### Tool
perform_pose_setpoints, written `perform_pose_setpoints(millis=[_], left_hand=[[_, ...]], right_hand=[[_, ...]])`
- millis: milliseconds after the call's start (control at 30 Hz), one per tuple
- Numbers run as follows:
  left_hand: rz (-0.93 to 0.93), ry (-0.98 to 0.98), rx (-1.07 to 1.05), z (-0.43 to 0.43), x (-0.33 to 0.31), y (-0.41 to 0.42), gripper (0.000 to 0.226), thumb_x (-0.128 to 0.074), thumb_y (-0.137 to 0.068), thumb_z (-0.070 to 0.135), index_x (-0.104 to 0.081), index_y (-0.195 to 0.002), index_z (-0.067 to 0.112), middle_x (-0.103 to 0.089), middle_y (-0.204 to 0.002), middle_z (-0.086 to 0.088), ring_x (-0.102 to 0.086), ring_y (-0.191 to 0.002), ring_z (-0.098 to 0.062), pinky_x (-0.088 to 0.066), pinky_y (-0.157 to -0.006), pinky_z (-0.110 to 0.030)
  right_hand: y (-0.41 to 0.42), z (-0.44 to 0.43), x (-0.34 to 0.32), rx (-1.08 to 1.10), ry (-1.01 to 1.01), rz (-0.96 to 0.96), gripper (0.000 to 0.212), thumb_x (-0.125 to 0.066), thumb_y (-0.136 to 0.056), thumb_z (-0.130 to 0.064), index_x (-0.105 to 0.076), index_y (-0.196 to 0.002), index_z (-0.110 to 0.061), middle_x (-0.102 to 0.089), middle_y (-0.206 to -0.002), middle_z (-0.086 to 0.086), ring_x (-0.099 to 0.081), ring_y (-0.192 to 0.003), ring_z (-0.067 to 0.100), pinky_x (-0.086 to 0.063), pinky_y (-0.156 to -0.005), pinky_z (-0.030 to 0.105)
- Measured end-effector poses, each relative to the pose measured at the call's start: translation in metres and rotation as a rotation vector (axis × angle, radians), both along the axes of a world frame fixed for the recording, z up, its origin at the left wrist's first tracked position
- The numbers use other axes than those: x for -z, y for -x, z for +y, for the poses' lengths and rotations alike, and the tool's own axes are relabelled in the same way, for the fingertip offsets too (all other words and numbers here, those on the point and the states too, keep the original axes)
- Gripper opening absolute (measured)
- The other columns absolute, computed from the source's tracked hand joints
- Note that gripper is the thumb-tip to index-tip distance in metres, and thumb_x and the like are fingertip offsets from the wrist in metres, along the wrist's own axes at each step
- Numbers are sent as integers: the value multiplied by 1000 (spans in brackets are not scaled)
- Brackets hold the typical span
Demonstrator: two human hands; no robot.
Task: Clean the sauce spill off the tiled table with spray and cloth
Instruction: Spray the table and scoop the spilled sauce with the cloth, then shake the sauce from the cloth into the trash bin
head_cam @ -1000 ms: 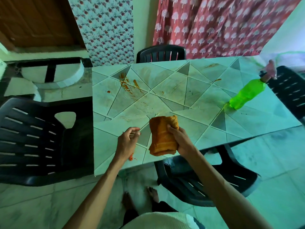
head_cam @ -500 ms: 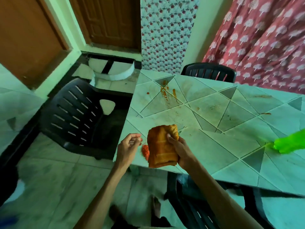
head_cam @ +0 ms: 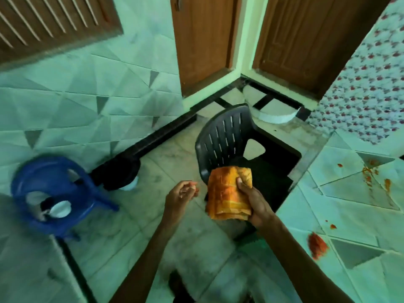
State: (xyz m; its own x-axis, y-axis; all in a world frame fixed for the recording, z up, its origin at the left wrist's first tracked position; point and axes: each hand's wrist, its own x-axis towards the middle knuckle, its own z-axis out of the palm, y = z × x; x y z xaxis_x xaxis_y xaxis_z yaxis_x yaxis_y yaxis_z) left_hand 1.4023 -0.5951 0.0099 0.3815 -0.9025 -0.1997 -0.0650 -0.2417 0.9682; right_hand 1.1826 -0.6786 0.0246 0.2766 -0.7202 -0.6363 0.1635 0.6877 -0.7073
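My right hand (head_cam: 253,204) grips a folded orange cloth (head_cam: 227,193), held upright in the air over the floor, left of the table. My left hand (head_cam: 181,194) hovers just left of the cloth, palm up, fingers loosely curled and holding nothing, with red sauce on the fingertips. The tiled table (head_cam: 354,219) fills the right side. A thick red sauce blob (head_cam: 317,246) lies near its left edge, small drops sit beside it, and orange streaks (head_cam: 370,174) run farther back. The spray bottle is out of view.
A black plastic chair (head_cam: 223,138) stands behind the cloth, pushed against the table's left end. A blue plastic stool (head_cam: 54,189) sits on the floor at the left by the tiled wall. Wooden doors (head_cam: 203,40) are at the back.
The view has swung left, away from the table; the green spray bottle has left the frame. Both hands with the cloth moved off the tabletop and now hang over the floor.
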Motion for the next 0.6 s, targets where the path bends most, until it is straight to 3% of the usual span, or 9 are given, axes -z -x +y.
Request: perform_pose_setpoints(millis=[167,233,333,400,467,600], left_hand=[[9,-60,-157,19,-7,-121,31,-62,-75,51,-68,-97,30,-76,-89,7,-73,-86,-14,-56,-89,-47],[4,-76,-219,20,-9,-162,34,-61,-73,56,-67,-96,32,-75,-88,7,-73,-85,-14,-56,-89,-47],[9,-80,-320,19,-7,-228,29,-61,-75,55,-66,-94,33,-75,-87,8,-72,-83,-11,-57,-88,-42],[8,-88,-356,13,-4,-259,10,-64,-88,35,-66,-96,30,-74,-88,6,-71,-82,-9,-57,-88,-40],[13,-103,-402,2,7,-297,9,-60,-94,21,-66,-99,26,-73,-93,3,-71,-82,-9,-57,-88,-38],[68,-158,-475,-33,35,-365,10,-60,-94,18,-66,-101,21,-73,-95,-3,-71,-87,-18,-57,-85,-36]], right_hand=[[-139,-12,-6,-132,-25,-50,36,-65,-93,-37,-61,-122,-15,-73,-113,18,-73,-94,37,-61,-65,46],[-186,-18,-8,-175,-28,-60,35,-63,-95,-35,-60,-122,-14,-72,-114,19,-73,-94,37,-61,-64,46],[-264,-31,0,-267,-26,-23,41,-65,-93,-38,-59,-125,-14,-73,-113,18,-71,-100,40,-58,-82,58],[-300,-42,4,-302,-11,3,51,-70,-88,-42,-57,-129,-15,-72,-116,19,-69,-104,42,-48,-96,67],[-343,-59,11,-370,-12,6,52,-72,-86,-41,-57,-128,-15,-70,-119,20,-68,-107,44,-43,-99,70],[-424,-107,42,-455,-43,12,46,-74,-86,-33,-58,-126,-16,-69,-122,19,-67,-110,42,-50,-97,63]])
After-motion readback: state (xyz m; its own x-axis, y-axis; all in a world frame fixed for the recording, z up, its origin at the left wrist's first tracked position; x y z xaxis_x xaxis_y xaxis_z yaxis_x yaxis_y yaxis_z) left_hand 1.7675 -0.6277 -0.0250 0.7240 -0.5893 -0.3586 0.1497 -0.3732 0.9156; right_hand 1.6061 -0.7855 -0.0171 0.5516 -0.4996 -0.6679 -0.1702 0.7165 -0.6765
